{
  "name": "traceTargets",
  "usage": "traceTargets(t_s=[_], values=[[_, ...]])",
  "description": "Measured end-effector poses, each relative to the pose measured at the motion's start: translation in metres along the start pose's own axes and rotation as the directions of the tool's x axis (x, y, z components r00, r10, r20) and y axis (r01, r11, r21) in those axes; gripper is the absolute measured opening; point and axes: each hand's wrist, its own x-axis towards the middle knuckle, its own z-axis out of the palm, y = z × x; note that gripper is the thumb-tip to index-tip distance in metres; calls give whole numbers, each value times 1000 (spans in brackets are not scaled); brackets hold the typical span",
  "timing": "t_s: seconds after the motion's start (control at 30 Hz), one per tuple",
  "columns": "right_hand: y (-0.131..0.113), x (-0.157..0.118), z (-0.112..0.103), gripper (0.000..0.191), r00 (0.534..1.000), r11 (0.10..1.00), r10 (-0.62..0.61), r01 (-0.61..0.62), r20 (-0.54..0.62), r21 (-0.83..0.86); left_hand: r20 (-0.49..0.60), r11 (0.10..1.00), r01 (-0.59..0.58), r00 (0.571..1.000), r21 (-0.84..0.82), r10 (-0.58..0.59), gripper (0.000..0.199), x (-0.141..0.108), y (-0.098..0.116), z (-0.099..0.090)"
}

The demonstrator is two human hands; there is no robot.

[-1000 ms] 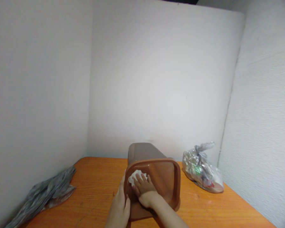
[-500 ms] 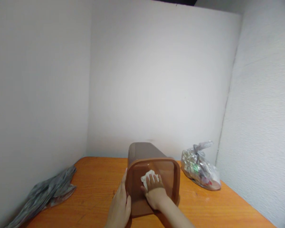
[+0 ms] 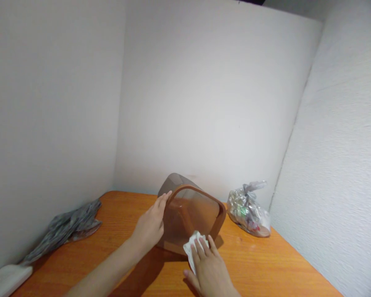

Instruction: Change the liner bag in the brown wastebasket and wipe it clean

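Observation:
A brown see-through plastic bin (image 3: 200, 206) lies tilted on its side on the table, its mouth facing me. My left hand (image 3: 150, 222) grips the upper left of its rim, fingers over the edge. In my right hand (image 3: 208, 264) is a crumpled white tissue (image 3: 190, 246), pressed under fairly straight fingers at the bin's lower rim. Whether the tissue touches the inside of the bin or only its edge, I cannot tell.
A tied clear plastic bag (image 3: 249, 210) of mixed rubbish sits at the right of the orange wooden table (image 3: 266, 264). Along the left wall lie a crumpled grey plastic bag (image 3: 69, 225) and a white object (image 3: 9, 278). Walls close in the back and sides.
The bin has rolled clockwise. My left hand has moved up along its rim, and my right hand has drawn the tissue from inside the mouth down toward me.

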Motion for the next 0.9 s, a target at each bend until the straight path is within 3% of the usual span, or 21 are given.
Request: traceTargets(t_s=[0.1, 0.17, 0.3, 0.47, 0.67, 0.77, 0.9], values=[[-16, 1, -8, 69, 997, 998, -64, 63, 46, 23, 135, 963, -52, 991, 265, 16, 91, 25, 25, -33], [-31, 3, -10, 67, 994, 995, -89, 85, 66, 58, 166, 934, -78, 986, 350, 20, 90, 41, 39, -47], [-49, 9, -7, 63, 994, 987, -100, 94, 41, 133, 157, 926, -97, 987, 364, 42, 70, 63, 55, -48], [-48, 13, 3, 55, 993, 970, -104, 115, -61, 216, 104, 948, -93, 993, 303, 64, 42, 73, 55, -28], [-40, 19, 24, 51, 981, 965, -141, 167, -137, 204, -70, 981, -105, 991, 164, 117, 54, 45, 34, 2], [-38, 23, 32, 50, 980, 957, -134, 167, -149, 239, -245, 1000, -31, 969, -5, 29, 72, 14, 14, 28], [-33, 32, 32, 50, 982, 945, -168, 187, -90, 270, -211, 952, 84, 966, -294, -150, 81, -13, -12, 60]])
